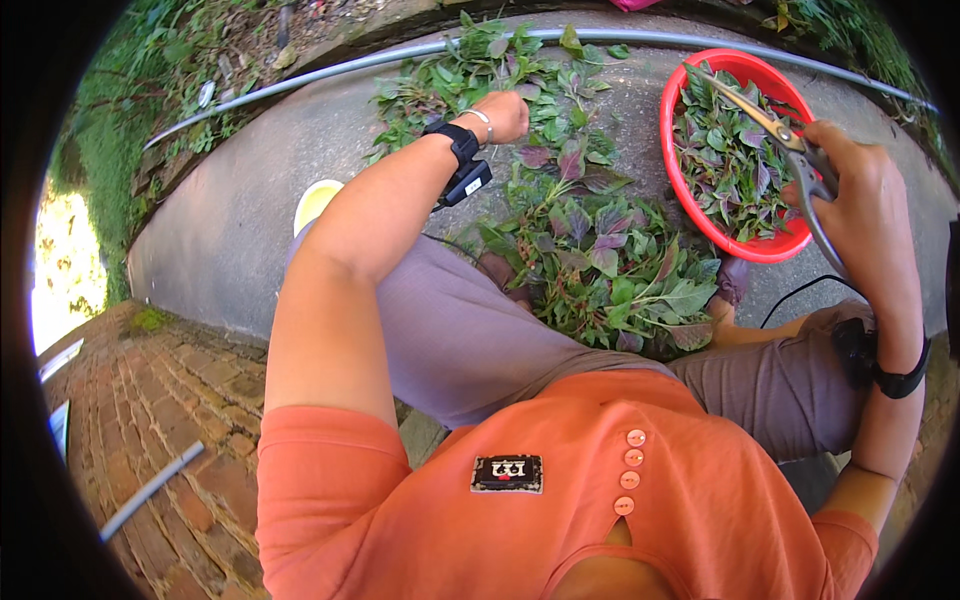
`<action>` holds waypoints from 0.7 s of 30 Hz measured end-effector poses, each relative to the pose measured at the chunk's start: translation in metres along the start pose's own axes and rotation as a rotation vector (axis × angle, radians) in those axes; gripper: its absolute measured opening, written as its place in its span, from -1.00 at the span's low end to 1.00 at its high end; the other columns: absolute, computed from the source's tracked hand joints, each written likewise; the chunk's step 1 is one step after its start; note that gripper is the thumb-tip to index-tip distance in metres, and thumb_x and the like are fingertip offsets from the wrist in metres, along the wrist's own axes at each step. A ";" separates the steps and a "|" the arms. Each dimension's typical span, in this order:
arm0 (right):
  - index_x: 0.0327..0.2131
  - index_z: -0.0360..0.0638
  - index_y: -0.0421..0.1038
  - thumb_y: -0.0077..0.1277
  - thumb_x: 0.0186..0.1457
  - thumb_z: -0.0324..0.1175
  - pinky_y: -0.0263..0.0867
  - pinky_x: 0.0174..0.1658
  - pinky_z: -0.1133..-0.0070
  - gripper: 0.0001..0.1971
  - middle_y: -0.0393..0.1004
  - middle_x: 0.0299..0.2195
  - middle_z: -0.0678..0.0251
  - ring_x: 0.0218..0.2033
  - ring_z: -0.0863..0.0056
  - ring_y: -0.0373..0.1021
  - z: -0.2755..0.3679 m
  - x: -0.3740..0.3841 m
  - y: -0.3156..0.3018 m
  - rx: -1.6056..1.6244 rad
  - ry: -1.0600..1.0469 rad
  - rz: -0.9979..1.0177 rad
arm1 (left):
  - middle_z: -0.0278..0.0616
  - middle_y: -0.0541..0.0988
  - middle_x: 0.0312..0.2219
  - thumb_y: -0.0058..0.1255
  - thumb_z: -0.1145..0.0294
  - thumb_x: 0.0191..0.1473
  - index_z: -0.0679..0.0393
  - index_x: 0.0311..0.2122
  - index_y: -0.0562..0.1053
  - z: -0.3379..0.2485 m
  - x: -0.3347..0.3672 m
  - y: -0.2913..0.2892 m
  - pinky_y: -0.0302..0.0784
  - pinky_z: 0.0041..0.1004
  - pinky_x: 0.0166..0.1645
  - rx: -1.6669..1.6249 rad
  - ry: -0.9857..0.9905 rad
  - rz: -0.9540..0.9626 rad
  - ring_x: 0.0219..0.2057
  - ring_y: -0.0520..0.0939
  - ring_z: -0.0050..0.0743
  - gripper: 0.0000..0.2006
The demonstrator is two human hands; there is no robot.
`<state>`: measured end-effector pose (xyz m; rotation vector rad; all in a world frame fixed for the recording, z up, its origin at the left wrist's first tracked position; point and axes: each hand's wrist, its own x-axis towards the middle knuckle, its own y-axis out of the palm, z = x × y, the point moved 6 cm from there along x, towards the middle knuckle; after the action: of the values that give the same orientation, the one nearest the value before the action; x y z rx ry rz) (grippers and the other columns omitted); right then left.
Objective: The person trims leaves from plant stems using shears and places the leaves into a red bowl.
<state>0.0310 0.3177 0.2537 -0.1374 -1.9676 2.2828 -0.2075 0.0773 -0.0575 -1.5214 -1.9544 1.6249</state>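
In my right hand is a pair of scissors with grey loop handles. Their blades point to the upper left, over a red plastic basin holding cut green and purple leaves. My left hand is closed over the far pile of leafy stems; its fingertips are hidden, so what it grips cannot be made out. A second heap of green and purple leafy stems lies between my feet, close to my legs.
Beyond the piles, a long grey pipe crosses the concrete ground. Beside my left knee is part of a yellow-rimmed container. A brick surface with a short grey pipe lies lower left. A black cable runs near my right leg.
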 end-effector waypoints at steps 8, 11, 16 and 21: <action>-0.25 -0.31 0.41 0.04 -0.31 -0.68 0.29 -0.43 0.26 -0.61 0.43 -0.57 -0.03 -0.51 -0.04 0.40 0.012 0.016 0.021 0.064 -0.031 0.105 | -0.06 0.64 -0.40 0.10 0.26 0.03 0.07 -0.33 0.58 -0.021 0.071 0.038 0.53 -0.22 -0.16 -0.250 -0.050 -0.198 -0.30 0.64 -0.02 -0.85; -0.26 -0.30 0.40 0.06 -0.32 -0.67 0.27 -0.45 0.25 -0.61 0.40 -0.59 -0.01 -0.54 -0.05 0.38 0.006 0.009 0.027 0.121 0.074 0.188 | -0.04 0.64 -0.35 0.20 -0.01 -0.02 0.09 -0.38 0.58 -0.023 0.090 0.047 0.54 -0.17 -0.18 -0.253 -0.391 -0.241 -0.28 0.64 0.03 -0.66; -0.19 -0.29 0.40 0.30 -0.29 -0.55 0.24 -0.47 0.34 -0.53 0.43 -0.56 0.07 -0.58 0.09 0.36 0.004 -0.001 0.029 0.031 0.042 0.285 | -0.02 0.65 -0.45 0.32 0.18 -0.14 0.20 -0.44 0.59 -0.001 0.115 0.062 0.57 -0.22 -0.24 -0.230 -0.456 -0.284 -0.37 0.68 -0.07 -0.71; -0.23 -0.35 0.35 0.06 -0.43 -0.66 0.27 -0.41 0.22 -0.52 0.40 -0.52 0.02 -0.46 -0.04 0.38 -0.011 -0.006 0.036 0.075 -0.063 0.206 | -0.19 0.64 -0.54 0.31 0.46 -0.24 0.11 -0.53 0.56 0.012 0.112 0.059 0.54 -0.39 -0.26 -0.641 -0.295 -0.346 -0.45 0.65 -0.31 -0.88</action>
<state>0.0376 0.3221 0.2164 -0.2759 -1.9782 2.5134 -0.2331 0.1495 -0.1594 -1.0314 -2.9033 1.1844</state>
